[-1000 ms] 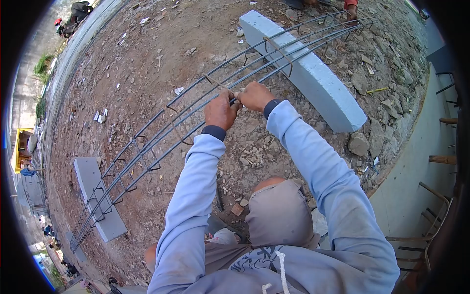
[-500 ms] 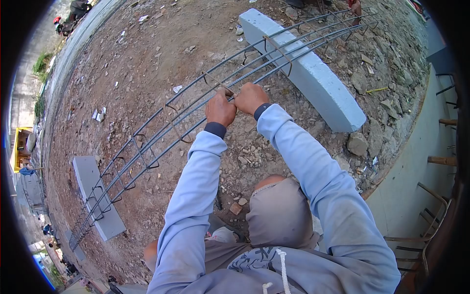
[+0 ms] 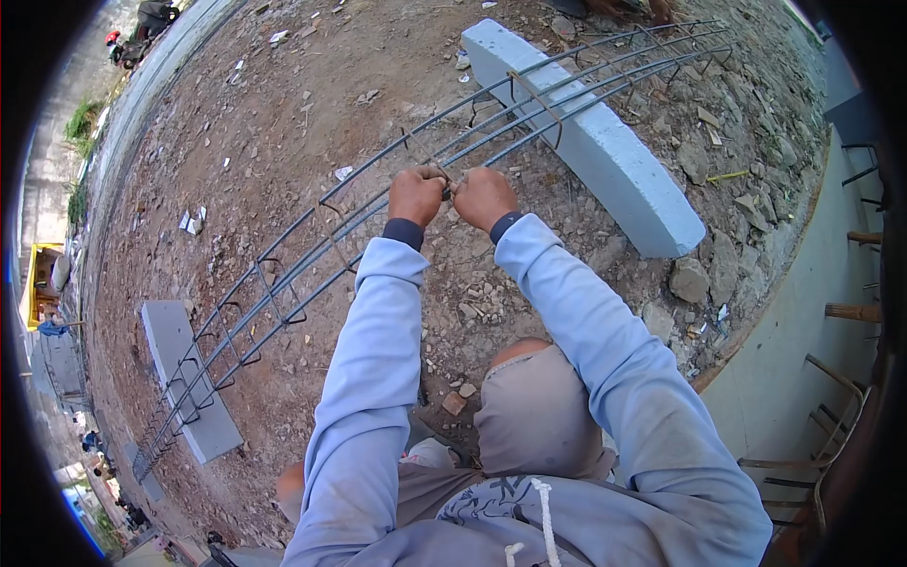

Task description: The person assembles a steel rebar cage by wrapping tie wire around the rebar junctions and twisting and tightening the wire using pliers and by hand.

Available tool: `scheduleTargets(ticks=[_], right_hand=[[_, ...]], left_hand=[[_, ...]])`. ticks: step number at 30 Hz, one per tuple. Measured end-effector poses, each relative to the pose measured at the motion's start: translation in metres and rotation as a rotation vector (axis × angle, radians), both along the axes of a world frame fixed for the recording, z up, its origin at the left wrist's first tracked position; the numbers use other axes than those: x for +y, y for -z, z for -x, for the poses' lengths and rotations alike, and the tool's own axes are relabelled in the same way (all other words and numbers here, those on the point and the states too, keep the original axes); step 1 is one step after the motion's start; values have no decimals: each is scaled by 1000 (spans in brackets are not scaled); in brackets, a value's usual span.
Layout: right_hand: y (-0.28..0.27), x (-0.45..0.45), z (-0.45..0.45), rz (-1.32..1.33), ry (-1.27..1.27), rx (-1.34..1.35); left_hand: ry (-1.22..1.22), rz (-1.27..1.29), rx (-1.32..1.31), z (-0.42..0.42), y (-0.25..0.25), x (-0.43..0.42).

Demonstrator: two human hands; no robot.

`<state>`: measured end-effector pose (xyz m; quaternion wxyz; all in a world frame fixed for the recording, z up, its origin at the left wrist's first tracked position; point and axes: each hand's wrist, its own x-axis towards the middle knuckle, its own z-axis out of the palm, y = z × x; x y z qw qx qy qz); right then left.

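A long cage of steel bars with bent wire hoops runs diagonally, its bars crossing a pale block at the upper right and a grey block at the lower left. At the middle of the cage, my left hand is closed around a brownish hoop beside the bars. Close to it on the right, my right hand is closed at the hoop's end; its fingertips hide what they pinch.
Stony ground with rubble lies all around. Stools stand on a pale floor at the right edge. Part of another person's hand shows at the top. My knee is below my hands.
My hands have shifted slightly and turned to face each other, with the hoop tilting upright at its far end. The other person's hand has moved up and off the cage's far end.
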<state>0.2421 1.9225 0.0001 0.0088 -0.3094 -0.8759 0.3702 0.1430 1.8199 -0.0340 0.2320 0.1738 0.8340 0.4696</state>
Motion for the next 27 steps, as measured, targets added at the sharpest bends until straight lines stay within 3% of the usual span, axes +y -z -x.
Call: scheduleTargets(ticks=[20, 27], right_hand=[[-4, -1, -22, -9, -17, -3], [-8, -5, -22, -14, 4, 1]], left_hand=[[-127, -395, -492, -15, -27, -12], [-67, -408, -366, -18, -18, -16]])
